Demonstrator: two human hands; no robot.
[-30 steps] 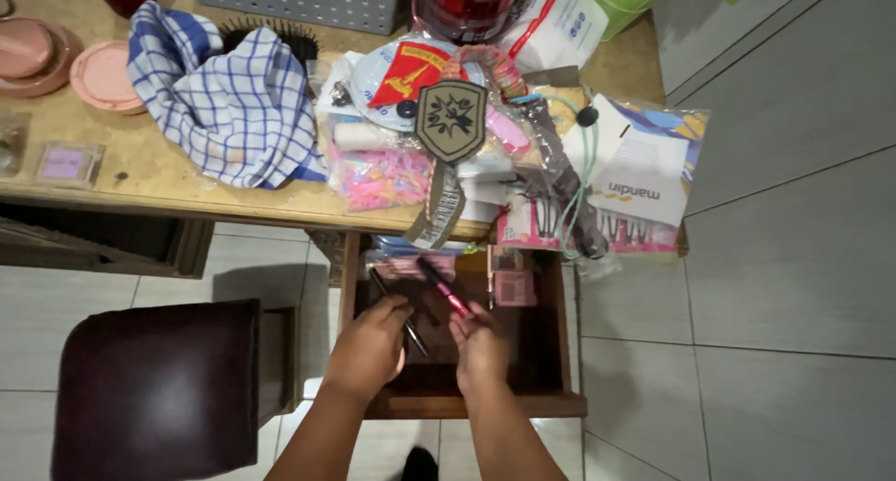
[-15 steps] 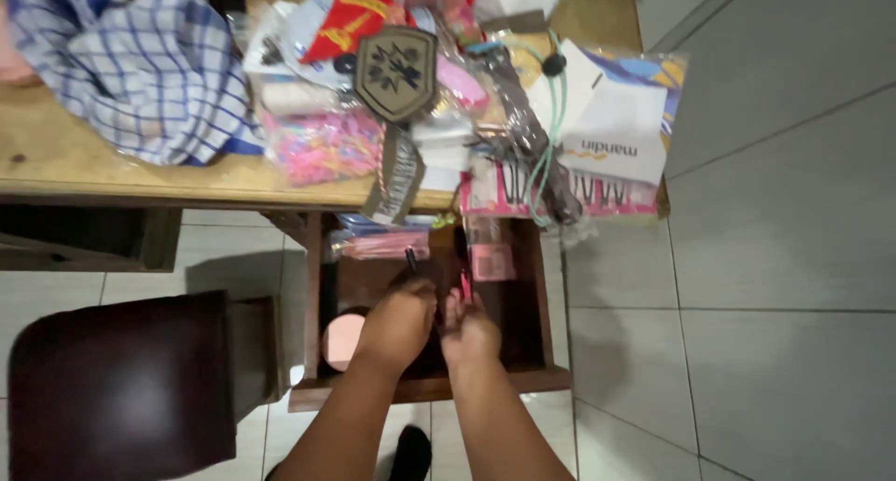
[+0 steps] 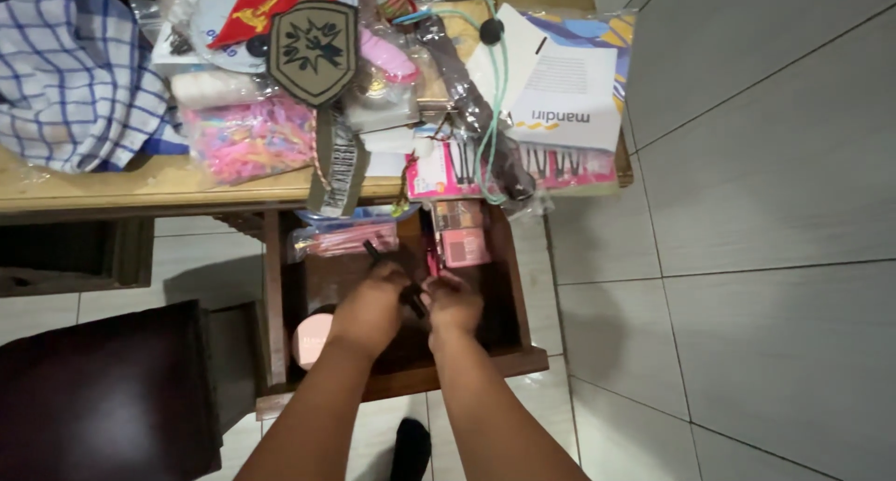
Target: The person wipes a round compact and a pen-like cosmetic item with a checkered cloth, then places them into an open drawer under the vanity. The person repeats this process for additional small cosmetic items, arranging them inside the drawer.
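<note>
The fingers of the left hand (image 3: pixel 371 306) are curled around a dark pen (image 3: pixel 392 276), which runs slantwise through the grip: its upper end sticks out past the knuckles toward the back of the drawer (image 3: pixel 273 304), and its lower end shows between the two hands. The right hand (image 3: pixel 453 302) sits just beside the left, its fingers bent and closed on a slim pink stick (image 3: pixel 432 260) that rises from the fingertips toward the bench (image 3: pixel 112 190) edge; how tightly they pinch it cannot be told. The two hands nearly touch over the middle of the open drawer.

In the drawer, a round pink compact (image 3: pixel 312 339) lies just left of the left wrist, partly hidden by it. A pink square palette (image 3: pixel 464 245) lies at the back right, just beyond the right hand, with another palette (image 3: pixel 456 213) behind it under the bench edge. A clear packet with pink contents (image 3: pixel 334 240) lies at the back left.

On the bench above, a checked cloth (image 3: pixel 65 80) lies to the left, a bag of pink bits (image 3: pixel 247 138) beside it, a shield-shaped patch (image 3: pixel 313 47) on top of the heap, and a white leaflet (image 3: pixel 565 98) to the right. A dark stool (image 3: pixel 103 397) stands on the tiled floor (image 3: pixel 747 304), left of the drawer.
</note>
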